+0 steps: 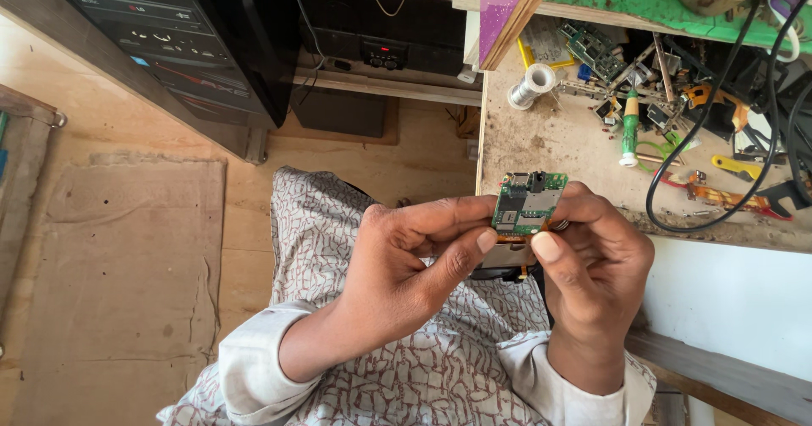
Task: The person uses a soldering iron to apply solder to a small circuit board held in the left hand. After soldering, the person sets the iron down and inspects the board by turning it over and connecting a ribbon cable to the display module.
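A small green circuit board [526, 203] with silver shields is held up over my lap, at the edge of the workbench. My left hand [410, 261] pinches its left and lower edge with thumb and fingers. My right hand [592, 261] grips its right side, thumb on the lower edge, and a ring shows on one finger. Under the board, between both hands, sits a dark part with an orange flex strip [507, 252], mostly hidden.
The worn workbench [558, 138] at the right carries a solder spool [533, 83], a green-handled screwdriver [629, 126], black cables [719, 113], yellow tools and loose board parts. Black computer cases [169, 37] stand on the floor at upper left. A mat [127, 265] lies left.
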